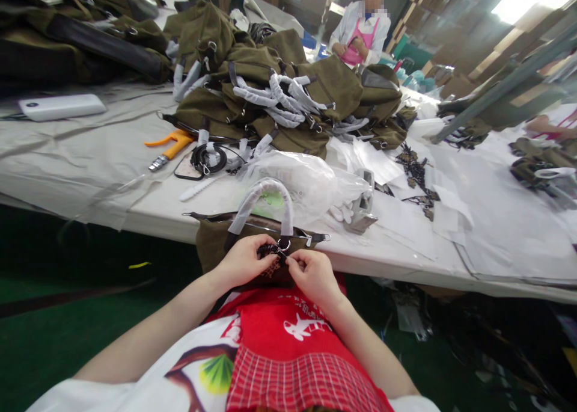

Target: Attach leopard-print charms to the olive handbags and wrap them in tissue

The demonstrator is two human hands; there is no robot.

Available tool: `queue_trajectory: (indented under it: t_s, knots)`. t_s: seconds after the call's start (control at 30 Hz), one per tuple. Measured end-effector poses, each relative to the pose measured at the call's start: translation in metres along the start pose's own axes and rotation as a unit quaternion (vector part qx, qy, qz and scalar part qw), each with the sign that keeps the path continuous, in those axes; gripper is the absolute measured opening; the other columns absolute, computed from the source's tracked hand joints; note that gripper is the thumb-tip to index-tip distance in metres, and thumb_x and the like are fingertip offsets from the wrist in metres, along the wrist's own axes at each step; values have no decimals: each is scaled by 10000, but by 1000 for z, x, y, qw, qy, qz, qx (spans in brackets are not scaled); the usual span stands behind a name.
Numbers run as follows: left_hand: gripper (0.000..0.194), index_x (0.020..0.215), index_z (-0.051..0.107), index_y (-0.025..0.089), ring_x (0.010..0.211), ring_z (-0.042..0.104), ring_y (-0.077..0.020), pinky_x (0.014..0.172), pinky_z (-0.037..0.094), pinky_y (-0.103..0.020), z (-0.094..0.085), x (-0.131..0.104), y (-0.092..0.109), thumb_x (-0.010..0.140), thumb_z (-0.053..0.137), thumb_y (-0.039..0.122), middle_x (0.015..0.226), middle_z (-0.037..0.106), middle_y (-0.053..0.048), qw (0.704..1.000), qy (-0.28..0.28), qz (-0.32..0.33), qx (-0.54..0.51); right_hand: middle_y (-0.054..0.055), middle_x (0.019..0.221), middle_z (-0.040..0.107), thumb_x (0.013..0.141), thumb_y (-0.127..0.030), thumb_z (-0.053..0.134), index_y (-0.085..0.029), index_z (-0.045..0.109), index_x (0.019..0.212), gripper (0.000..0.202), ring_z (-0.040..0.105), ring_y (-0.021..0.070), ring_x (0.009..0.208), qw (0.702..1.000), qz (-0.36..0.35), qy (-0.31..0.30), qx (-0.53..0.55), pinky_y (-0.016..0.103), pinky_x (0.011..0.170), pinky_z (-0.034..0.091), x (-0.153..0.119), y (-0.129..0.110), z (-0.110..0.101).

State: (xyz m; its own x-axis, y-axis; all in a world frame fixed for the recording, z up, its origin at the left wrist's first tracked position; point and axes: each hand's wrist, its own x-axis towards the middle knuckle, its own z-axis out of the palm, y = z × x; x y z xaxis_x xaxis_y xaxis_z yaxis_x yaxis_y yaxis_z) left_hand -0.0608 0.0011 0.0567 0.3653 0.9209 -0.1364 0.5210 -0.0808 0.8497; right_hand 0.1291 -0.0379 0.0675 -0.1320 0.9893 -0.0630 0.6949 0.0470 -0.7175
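An olive-green handbag point(210, 243) with a plastic-wrapped handle point(259, 189) hangs over the table's front edge against my body. Its zipped top lies towards the table. My left hand point(246, 260) is closed around a small bunch of dark cords and brown patterned tags point(270, 269), just below the handle's metal ring point(283, 245). Close to that ring, the thumb and forefinger of my right hand point(314, 273) pinch what looks like a thin dark cord. My fingers hide part of the tags and most of the cord.
Olive bags point(333, 87) are heaped across the table's back. An orange-handled tool point(174, 144), black coiled strap point(210, 158), clear plastic bag point(297, 177) and metal dispenser-like object point(362, 204) lie nearer. More tags point(412, 171) lie right. A co-worker in a pink apron point(356, 42) stands opposite.
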Motion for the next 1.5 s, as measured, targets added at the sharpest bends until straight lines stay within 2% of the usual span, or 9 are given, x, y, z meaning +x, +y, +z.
queue_trajectory:
  t_s: [0.37,0.6,0.87,1.07,1.2,1.3,1.5]
  knots:
    - [167,893,681,200,796,662,-201,755,490,-300,2,0,-1,775,604,289,857,725,-21,999,8,11,36,-10,624,669,838,-231,575,-203,715,728,180,566,122,560,1000,-2,1,-9,220,576,381,2,3,6]
    - [160,902,678,212,799,658,-214,723,475,-305,3,-7,10,794,592,294,862,719,-27,995,39,8,86,-2,686,692,856,-234,562,-206,715,760,183,600,134,618,999,-33,13,11,221,619,408,2,2,9]
    - [176,911,691,205,813,673,-203,768,494,-294,9,-4,3,783,624,305,879,735,-23,1000,4,-2,10,16,764,725,876,-219,563,-218,699,770,172,650,163,710,998,-29,24,-43,240,690,426,5,6,11]
    - [215,950,701,205,851,682,-236,774,508,-317,18,-7,1,811,607,340,930,742,-58,997,38,-3,73,20,787,723,905,-228,539,-216,688,804,181,659,171,748,994,-54,62,-65,245,708,430,6,8,13]
    - [179,910,708,211,831,687,-226,763,515,-306,19,-6,3,806,608,317,895,749,-48,999,37,1,38,19,822,731,904,-219,539,-217,691,816,175,666,166,780,992,-82,73,-68,236,725,435,4,9,14]
    - [190,913,707,209,837,687,-221,778,513,-309,19,-5,4,828,580,321,897,750,-45,999,40,7,12,19,804,730,907,-227,546,-217,690,796,182,666,172,761,988,-69,80,-109,243,708,432,4,10,14]
    - [193,906,702,206,850,687,-228,788,506,-316,23,-10,6,839,560,319,895,746,-52,996,79,-1,37,9,798,732,912,-231,572,-222,698,793,174,671,165,748,981,-63,86,-159,242,693,425,6,10,17]
